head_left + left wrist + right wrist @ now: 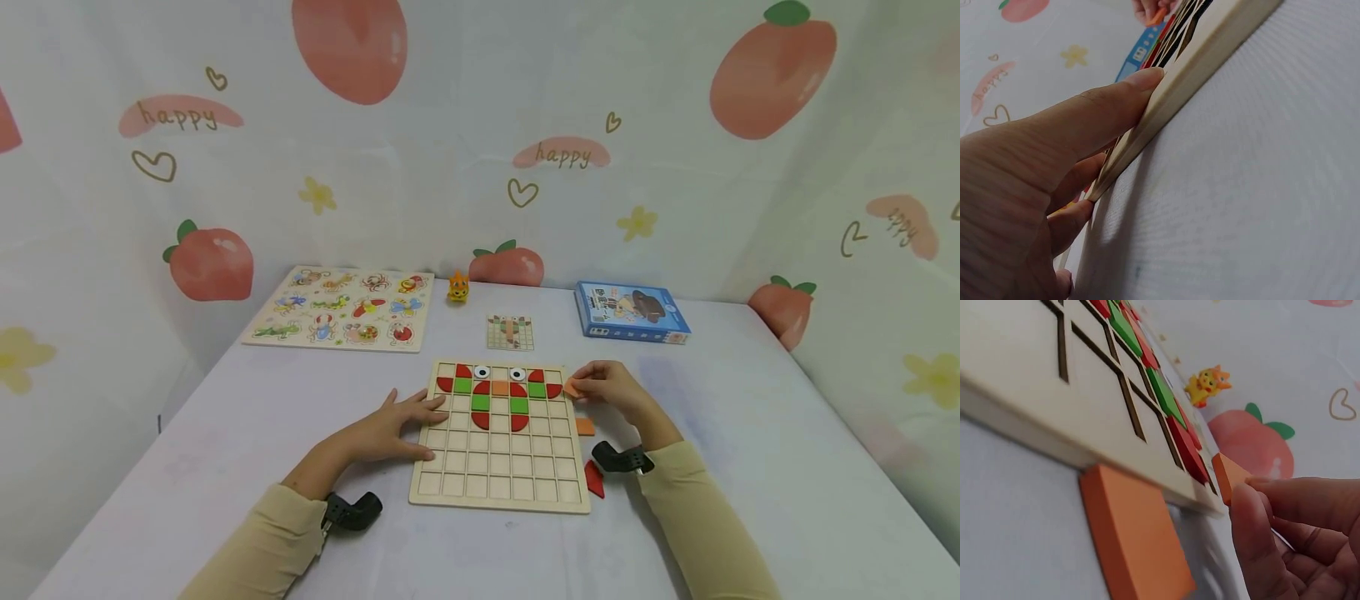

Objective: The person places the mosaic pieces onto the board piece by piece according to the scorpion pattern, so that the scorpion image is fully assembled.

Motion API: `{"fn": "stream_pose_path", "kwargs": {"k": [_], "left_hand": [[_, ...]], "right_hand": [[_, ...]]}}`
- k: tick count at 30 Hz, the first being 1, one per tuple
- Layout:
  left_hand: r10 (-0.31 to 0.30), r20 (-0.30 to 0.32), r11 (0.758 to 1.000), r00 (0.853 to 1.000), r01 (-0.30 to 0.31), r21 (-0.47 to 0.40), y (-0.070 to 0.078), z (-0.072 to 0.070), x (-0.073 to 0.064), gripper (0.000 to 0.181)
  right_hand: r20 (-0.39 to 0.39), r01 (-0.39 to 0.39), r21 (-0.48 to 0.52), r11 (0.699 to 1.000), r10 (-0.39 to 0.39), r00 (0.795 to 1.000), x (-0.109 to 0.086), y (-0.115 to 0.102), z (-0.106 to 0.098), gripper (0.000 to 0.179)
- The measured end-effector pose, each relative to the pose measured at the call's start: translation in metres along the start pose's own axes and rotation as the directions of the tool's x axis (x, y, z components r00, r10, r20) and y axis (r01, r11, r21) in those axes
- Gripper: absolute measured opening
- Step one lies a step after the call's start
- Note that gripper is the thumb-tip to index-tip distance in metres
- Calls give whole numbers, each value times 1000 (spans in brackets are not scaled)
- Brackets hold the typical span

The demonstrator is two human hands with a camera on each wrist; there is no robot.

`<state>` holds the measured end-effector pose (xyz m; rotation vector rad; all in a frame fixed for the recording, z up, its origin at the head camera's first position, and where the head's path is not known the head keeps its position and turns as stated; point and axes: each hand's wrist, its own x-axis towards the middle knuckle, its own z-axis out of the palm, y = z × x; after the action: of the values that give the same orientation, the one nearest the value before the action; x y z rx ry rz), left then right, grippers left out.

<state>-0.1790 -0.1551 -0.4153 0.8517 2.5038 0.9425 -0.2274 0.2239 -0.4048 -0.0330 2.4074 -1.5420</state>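
Observation:
A wooden grid board (497, 482) lies in the middle of the table, with red, green and orange pieces and two eye pieces in its upper rows. The left hand (390, 429) rests on the board's left edge, fingers spread; in the left wrist view its thumb (1104, 112) lies along the rim. Between thumb and forefinger, my right hand (611, 392) pinches a small orange block (1227, 478) just beside the board's upper right corner. Another orange block (1132, 537) lies against the right edge, and red pieces (594, 479) lie lower down that side.
Behind the board lies a small pattern card (497, 342). An insect puzzle board (352, 340) is at the back left, a yellow-orange toy figure (458, 287) at the back, and a blue box (626, 312) at the back right. A printed curtain (450, 183) hangs behind the table.

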Motion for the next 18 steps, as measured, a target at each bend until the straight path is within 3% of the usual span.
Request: {"fn": "stream_pose_path", "kwargs": {"k": [10, 18], "left_hand": [[-3, 3, 1000, 1000, 3, -10, 0, 0, -1, 65], [0, 2, 1000, 1000, 0, -7, 1, -1, 1, 66]], "right_hand": [[161, 27, 47, 999, -34, 986, 12, -15, 27, 18], [210, 76, 59, 995, -87, 974, 19, -29, 50, 17]]}}
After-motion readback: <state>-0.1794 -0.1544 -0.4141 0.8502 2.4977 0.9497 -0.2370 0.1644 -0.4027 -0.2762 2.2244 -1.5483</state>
